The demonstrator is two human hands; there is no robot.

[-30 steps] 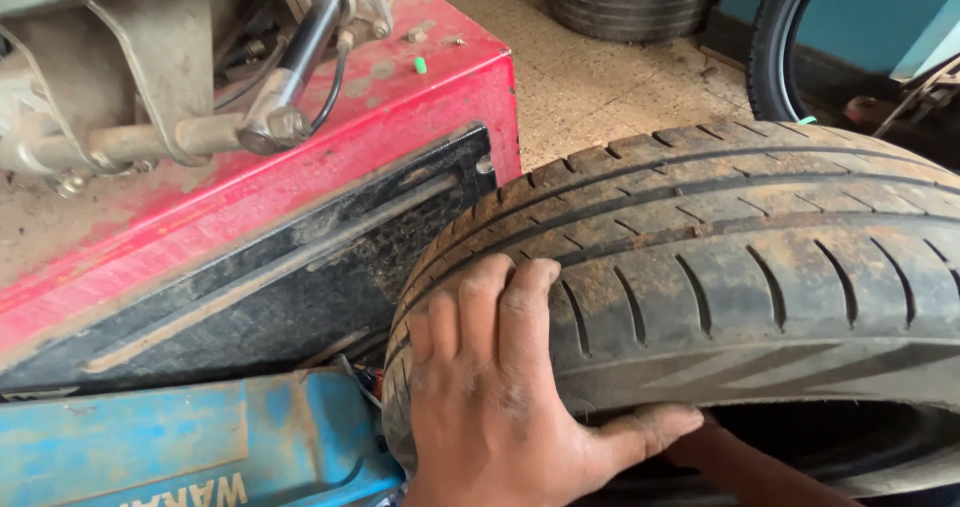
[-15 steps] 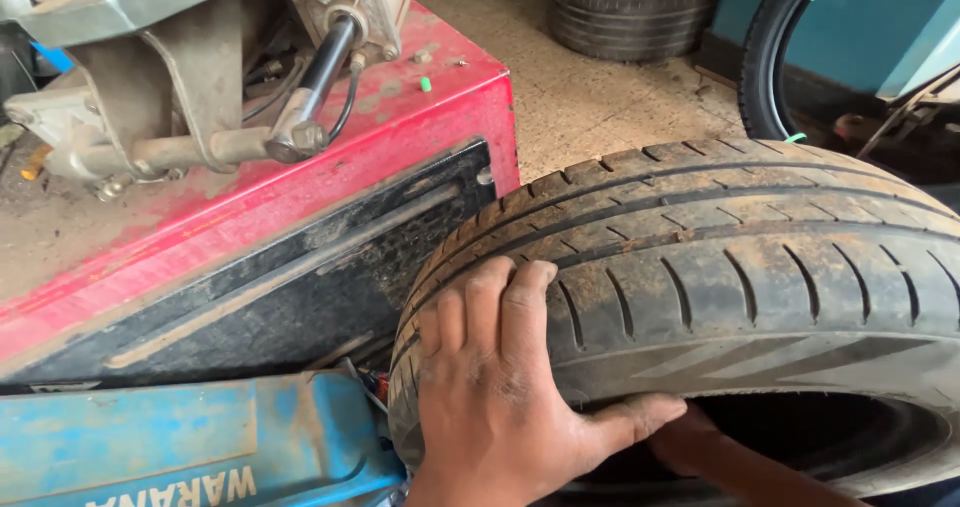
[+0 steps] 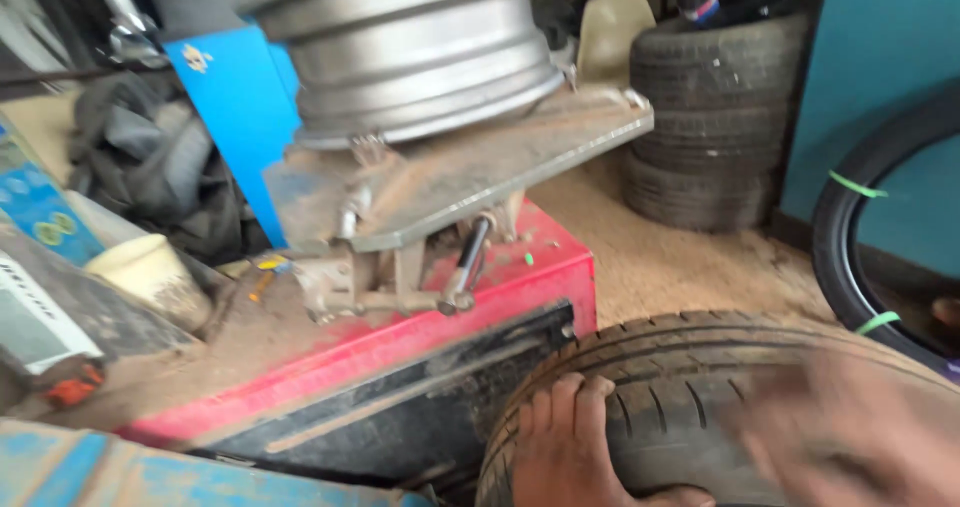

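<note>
Lifted since a second ago, the head camera's view now takes in the silver wheel rim [image 3: 410, 52] clamped on the turntable [image 3: 500, 162] of the red tyre-changing machine [image 3: 400, 342], and a blurred right hand [image 3: 850, 437] has swung in over the tyre [image 3: 680, 397].

Left hand [image 3: 565, 452] lies flat on the tyre's tread at the bottom of the frame, fingers spread and thumb hooked under the tyre's edge, gripping it as before; whether the right hand is spread or curled cannot be told through the motion blur. That tyre leans against the machine's black side panel [image 3: 400, 407], below the rim. A stack of worn tyres [image 3: 705, 117] stands behind on the sandy floor [image 3: 660, 257], a thin black tyre [image 3: 850, 237] rests against the teal wall [image 3: 880, 77], and a cream tub [image 3: 150, 272] sits at left.
</note>
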